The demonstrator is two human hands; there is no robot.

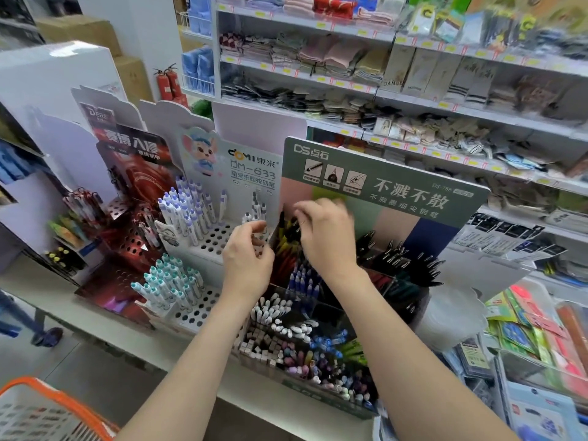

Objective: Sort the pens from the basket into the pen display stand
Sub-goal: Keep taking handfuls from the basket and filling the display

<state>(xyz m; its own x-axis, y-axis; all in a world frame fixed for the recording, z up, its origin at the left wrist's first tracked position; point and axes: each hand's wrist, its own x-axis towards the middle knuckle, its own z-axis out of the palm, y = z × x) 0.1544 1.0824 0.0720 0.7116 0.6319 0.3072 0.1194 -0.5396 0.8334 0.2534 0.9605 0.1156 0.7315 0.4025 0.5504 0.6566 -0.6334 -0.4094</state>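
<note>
- Fingers (300, 214) of the right hand (327, 240) pinch black pens (292, 232) over the back-left compartment of the pen display stand (397, 198).
- Left hand (248, 259) is at the stand's left edge, fingers curled; whether they grip anything, I cannot tell.
- Orange basket (41, 405) is below the counter's (95, 319) near-left edge.

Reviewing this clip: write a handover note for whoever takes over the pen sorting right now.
Left hand curled beside the back-left compartment of the green stand; grip unclear.
Right hand pinches dark pens over that compartment.
Orange basket at bottom left, contents unreadable.
Done: stand compartments already hold pens.
Left: probably seat these pens, then check the basket.
</note>
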